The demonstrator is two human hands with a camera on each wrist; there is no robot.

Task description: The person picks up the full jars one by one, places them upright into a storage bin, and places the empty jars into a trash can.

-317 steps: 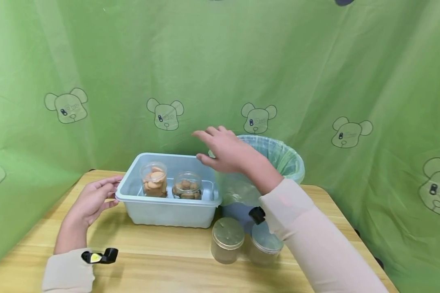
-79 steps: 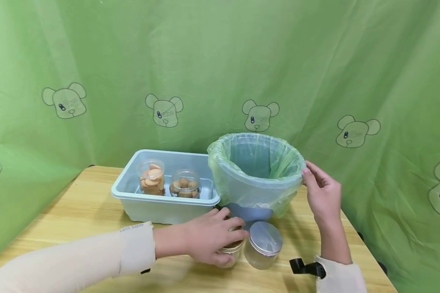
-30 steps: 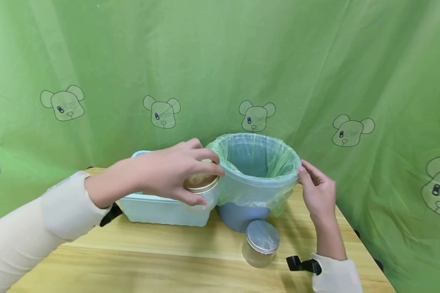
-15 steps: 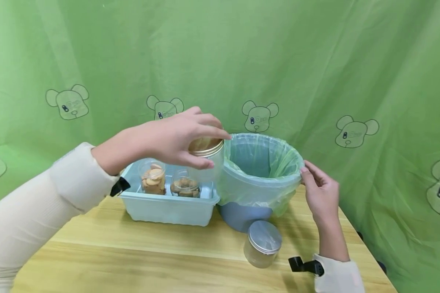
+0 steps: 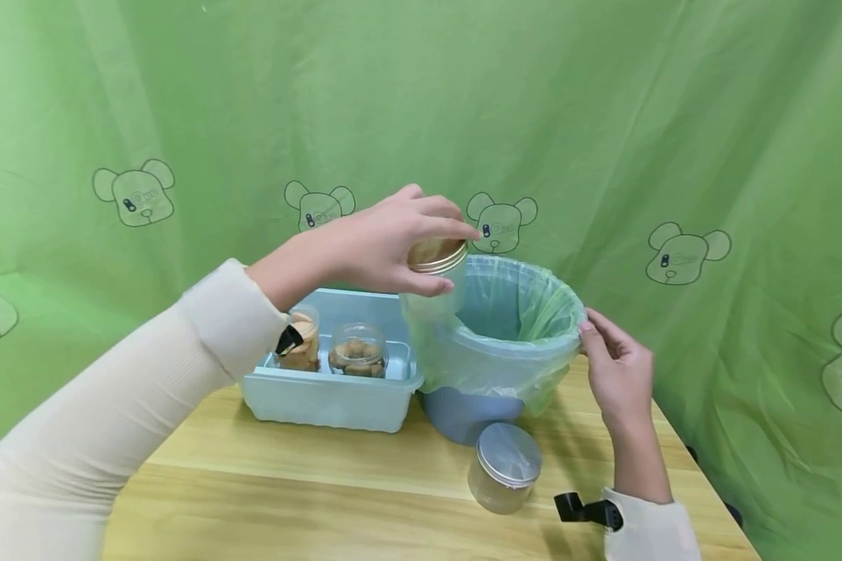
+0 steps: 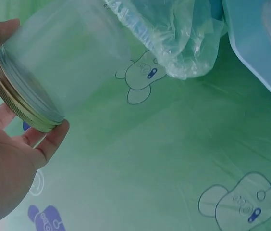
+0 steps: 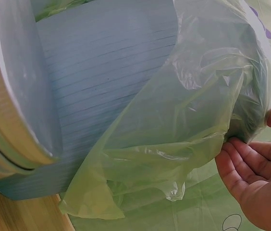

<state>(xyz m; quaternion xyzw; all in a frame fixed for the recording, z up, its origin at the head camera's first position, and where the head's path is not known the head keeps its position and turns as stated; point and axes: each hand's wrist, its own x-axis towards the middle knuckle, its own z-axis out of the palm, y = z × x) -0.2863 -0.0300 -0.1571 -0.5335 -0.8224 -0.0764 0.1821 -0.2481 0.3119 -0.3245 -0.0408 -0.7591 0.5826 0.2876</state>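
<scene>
My left hand (image 5: 393, 245) grips a clear jar (image 6: 73, 57) by its gold screw lid (image 6: 22, 103). In the left wrist view nothing shows inside this jar. It hangs in the air over the left rim of a blue bin (image 5: 466, 417), whose thin green plastic bag (image 5: 491, 366) folds over the edge. At the bin's right side my right hand (image 5: 617, 374) pinches the rim through the bag, thumb on the near side. A second clear jar (image 5: 508, 467) with a silvery lid stands upright on the table, in front of the bin.
Left of the bin sits a light blue basin (image 5: 330, 405). Inside it stand a jar of pale biscuits (image 5: 307, 358), partly behind the left wrist, and a shorter jar of brown pieces (image 5: 358, 358). A green curtain (image 5: 407, 93) closes off the back.
My left hand took the gold-lidded jar from the table, raised it over the basin and moved it right to the bin. Over the last second my right hand has stayed on the rim.
</scene>
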